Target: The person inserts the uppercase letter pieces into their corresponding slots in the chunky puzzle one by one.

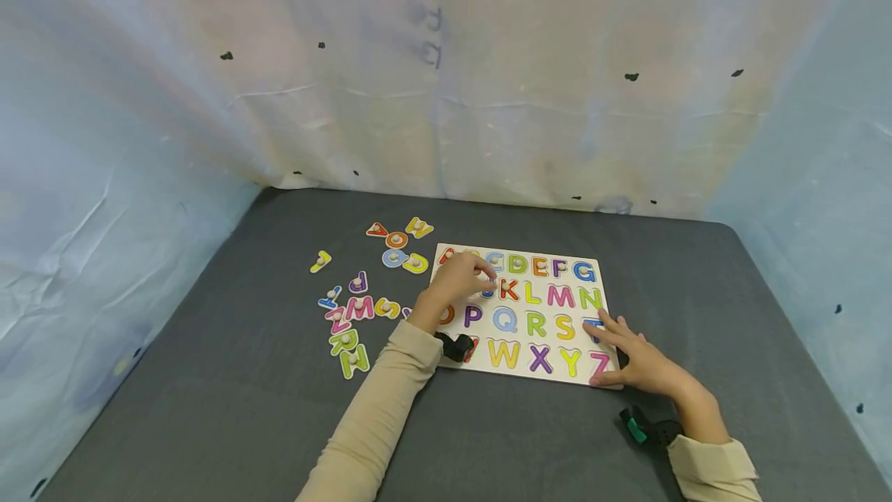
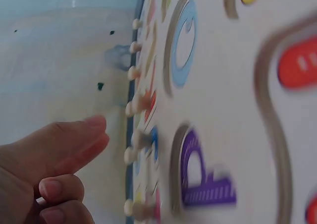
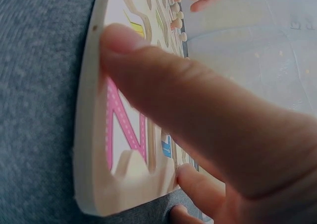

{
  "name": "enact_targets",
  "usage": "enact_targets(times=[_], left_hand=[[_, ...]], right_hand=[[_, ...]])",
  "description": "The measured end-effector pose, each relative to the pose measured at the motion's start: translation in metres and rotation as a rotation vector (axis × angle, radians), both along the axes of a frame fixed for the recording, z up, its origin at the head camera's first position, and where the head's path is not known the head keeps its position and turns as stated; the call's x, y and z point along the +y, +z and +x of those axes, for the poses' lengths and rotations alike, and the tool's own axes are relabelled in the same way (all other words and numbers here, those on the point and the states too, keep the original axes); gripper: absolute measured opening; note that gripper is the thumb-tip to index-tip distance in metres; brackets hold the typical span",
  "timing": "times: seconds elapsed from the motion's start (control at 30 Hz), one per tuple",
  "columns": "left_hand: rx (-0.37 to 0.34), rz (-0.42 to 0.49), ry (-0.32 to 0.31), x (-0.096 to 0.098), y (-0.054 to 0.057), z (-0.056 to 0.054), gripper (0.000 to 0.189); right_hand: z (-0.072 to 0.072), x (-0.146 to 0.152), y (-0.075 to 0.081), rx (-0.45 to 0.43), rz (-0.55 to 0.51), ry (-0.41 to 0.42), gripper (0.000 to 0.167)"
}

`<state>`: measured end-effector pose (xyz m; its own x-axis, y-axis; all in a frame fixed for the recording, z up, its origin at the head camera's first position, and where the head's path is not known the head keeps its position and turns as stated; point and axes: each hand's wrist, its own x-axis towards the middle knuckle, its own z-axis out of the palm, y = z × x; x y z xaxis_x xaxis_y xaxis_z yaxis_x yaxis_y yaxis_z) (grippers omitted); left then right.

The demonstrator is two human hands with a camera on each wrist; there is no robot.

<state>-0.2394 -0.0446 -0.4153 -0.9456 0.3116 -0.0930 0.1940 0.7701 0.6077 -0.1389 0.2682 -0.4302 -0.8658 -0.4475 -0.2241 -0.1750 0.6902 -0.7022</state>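
Observation:
A wooden alphabet puzzle board (image 1: 524, 331) lies on the grey cloth, its letter recesses coloured. My left hand (image 1: 460, 277) hovers over its upper left part, near the knobbed red K (image 1: 509, 290). In the left wrist view, that hand's thumb and index finger (image 2: 74, 140) reach toward knobs, with nothing visible between them; a purple P recess (image 2: 210, 194) lies below. My right hand (image 1: 644, 362) spreads over the lower right corner. Its thumb (image 3: 163, 75) presses the front edge by the pink Z recess (image 3: 110, 135), while its fingers touch the right side.
Loose knobbed letters lie left of the board, including a pink W (image 1: 359, 307), a green R (image 1: 343, 342) and a yellow J-like piece (image 1: 320, 261). Farther back are an orange O (image 1: 396, 240) and a blue Q (image 1: 394, 258). Pale sheeting (image 1: 530, 99) hangs behind.

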Motion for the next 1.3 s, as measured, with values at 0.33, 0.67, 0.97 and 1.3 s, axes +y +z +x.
enact_targets(times=[0.33,0.67,0.97,1.3], left_hand=[[0.074,0.083,0.009,-0.037,0.011,0.009,0.020],[0.126,0.137,0.090,-0.096,0.019,0.017,0.021],[0.196,0.158,0.181,-0.149,0.017,0.021,0.021],[0.213,0.105,0.347,-0.203,0.004,0.019,0.023]], right_hand=[[0.000,0.000,0.000,0.007,0.008,0.003,0.092],[0.000,0.000,0.000,-0.004,-0.010,0.012,0.091],[0.001,0.000,0.000,-0.005,0.002,0.004,0.090],[0.001,-0.001,0.000,-0.003,0.007,0.003,0.091]])
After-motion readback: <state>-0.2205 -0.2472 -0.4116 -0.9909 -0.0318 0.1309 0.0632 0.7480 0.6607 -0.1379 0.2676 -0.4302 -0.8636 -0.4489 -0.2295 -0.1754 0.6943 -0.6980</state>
